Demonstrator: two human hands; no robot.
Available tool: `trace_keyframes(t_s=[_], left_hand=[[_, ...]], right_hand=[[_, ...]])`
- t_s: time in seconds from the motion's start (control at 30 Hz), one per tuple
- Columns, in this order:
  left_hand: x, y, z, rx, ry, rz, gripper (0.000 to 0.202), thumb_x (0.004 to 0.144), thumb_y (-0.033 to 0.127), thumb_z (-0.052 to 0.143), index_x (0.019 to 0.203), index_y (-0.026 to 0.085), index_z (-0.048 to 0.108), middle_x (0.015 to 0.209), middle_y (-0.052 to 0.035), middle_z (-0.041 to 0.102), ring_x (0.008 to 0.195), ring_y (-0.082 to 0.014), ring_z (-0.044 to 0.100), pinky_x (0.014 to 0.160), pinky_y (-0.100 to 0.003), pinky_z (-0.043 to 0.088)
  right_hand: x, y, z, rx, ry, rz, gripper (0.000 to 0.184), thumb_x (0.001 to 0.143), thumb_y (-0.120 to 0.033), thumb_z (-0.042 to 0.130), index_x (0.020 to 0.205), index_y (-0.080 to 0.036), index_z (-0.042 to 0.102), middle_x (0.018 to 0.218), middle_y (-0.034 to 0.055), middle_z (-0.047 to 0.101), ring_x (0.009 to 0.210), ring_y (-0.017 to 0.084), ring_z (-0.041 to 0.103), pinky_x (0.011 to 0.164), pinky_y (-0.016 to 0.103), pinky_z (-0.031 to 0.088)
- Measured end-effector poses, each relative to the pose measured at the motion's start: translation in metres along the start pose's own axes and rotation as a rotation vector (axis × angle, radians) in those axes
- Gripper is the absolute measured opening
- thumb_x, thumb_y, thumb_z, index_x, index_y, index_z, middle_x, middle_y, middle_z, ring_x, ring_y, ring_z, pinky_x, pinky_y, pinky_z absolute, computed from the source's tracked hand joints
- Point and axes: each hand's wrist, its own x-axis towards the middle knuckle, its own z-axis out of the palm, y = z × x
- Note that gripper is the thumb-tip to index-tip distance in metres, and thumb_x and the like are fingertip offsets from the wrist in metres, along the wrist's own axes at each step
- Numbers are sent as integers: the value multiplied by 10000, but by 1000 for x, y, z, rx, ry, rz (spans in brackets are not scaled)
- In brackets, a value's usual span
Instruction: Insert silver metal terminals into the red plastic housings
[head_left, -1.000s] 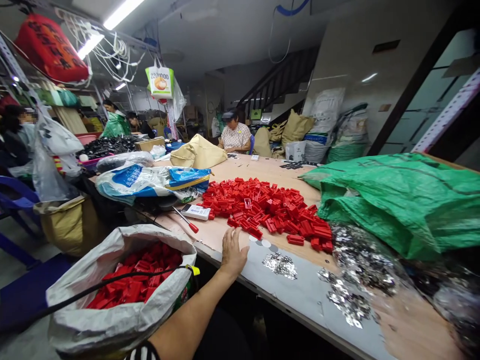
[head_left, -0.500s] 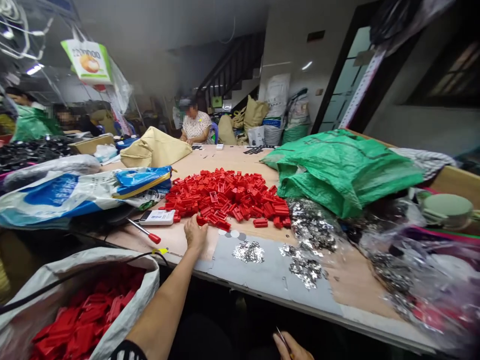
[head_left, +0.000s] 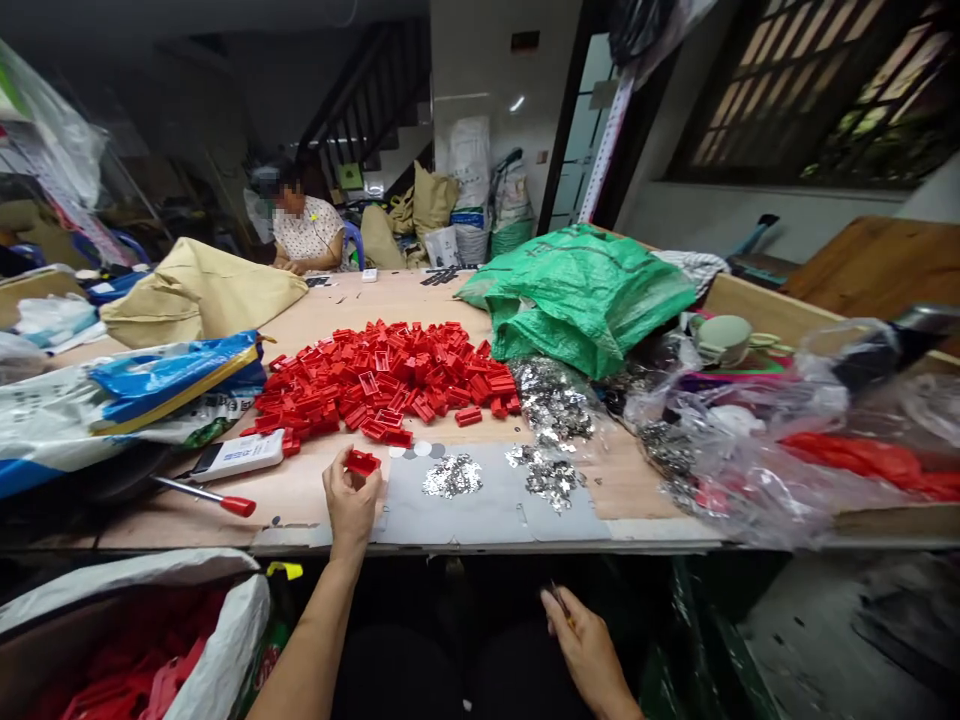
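My left hand (head_left: 350,502) is raised over the near edge of the table (head_left: 315,490), its fingers pinched on one small red plastic piece (head_left: 363,462). Just beyond it lies a big heap of the same red plastic pieces (head_left: 390,378). My right hand (head_left: 586,645) hangs below the table edge with its fingers closed on a thin dark tool (head_left: 559,600) that I cannot name. Small piles of shiny metal bits (head_left: 452,476) lie on a grey sheet (head_left: 480,510) to the right of my left hand.
A red-handled screwdriver (head_left: 206,494) and a white device (head_left: 237,455) lie left of my hand. A sack of red pieces (head_left: 142,660) stands at the lower left. Green bag (head_left: 581,295), clear plastic bags (head_left: 757,430) and a tan sack (head_left: 199,290) crowd the table. A person (head_left: 304,228) sits at the far end.
My left hand reached into the red heap, took one piece and drew it back toward me. The view swung to the right. My right hand rose further into view.
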Motion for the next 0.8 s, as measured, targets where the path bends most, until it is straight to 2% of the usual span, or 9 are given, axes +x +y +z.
trace_keyframes(t_s=[0.13, 0.2, 0.27, 0.33, 0.43, 0.57, 0.67, 0.8], left_hand=[[-14, 14, -5, -179, -96, -80, 549, 655, 237, 670, 1189, 204, 549, 1154, -61, 413, 788, -125, 648, 815, -309, 537], [-15, 18, -6, -202, -117, -102, 551, 649, 242, 679, 1185, 208, 557, 1156, -59, 409, 796, -130, 651, 826, -315, 539], [-14, 19, -7, -201, -128, -108, 542, 652, 245, 677, 1181, 208, 564, 1154, -59, 411, 794, -129, 649, 841, -323, 537], [-13, 18, -6, -192, -131, -90, 531, 651, 245, 675, 1170, 201, 572, 1140, -57, 418, 793, -126, 644, 860, -325, 531], [-12, 14, -6, -166, -132, -66, 523, 645, 249, 671, 1157, 195, 580, 1123, -56, 425, 780, -124, 635, 861, -330, 529], [-11, 9, -4, -136, -136, -42, 542, 636, 271, 662, 1164, 192, 572, 1116, -55, 421, 765, -129, 628, 856, -353, 529], [-11, 9, -4, -137, -138, -35, 535, 633, 269, 653, 1156, 192, 574, 1116, -53, 410, 779, -132, 627, 879, -367, 520], [-12, 11, -4, -87, -142, -4, 504, 640, 247, 632, 1139, 193, 583, 1089, -47, 412, 783, -130, 615, 882, -366, 521]], right_hand=[[-7, 36, -26, -47, 40, 209, 466, 827, -594, 367, 755, -207, 615, 633, 41, 642, 620, 194, 609, 643, 276, 466], [-16, 59, -36, -25, 1, 382, 480, 784, -608, 381, 844, -214, 648, 726, 67, 695, 731, 237, 655, 713, 315, 487], [-27, 80, -40, 47, -54, 486, 486, 686, -634, 457, 800, -213, 669, 814, 87, 720, 854, 278, 665, 766, 339, 498], [-39, 93, -40, 135, -118, 490, 484, 634, -651, 492, 696, -203, 665, 771, 74, 724, 845, 285, 671, 751, 336, 509], [-52, 100, -36, 281, -171, 473, 475, 590, -656, 547, 594, -189, 635, 660, 52, 704, 765, 281, 672, 692, 326, 515], [-59, 101, -37, 258, -101, 407, 465, 615, -649, 553, 554, -191, 608, 635, 49, 692, 719, 266, 666, 660, 302, 511], [-60, 103, -36, 149, -24, 379, 472, 637, -663, 528, 600, -204, 633, 677, 47, 710, 765, 273, 675, 690, 291, 513], [-60, 99, -32, 90, 49, 359, 478, 682, -676, 469, 782, -257, 676, 834, 11, 734, 872, 262, 674, 758, 280, 507]])
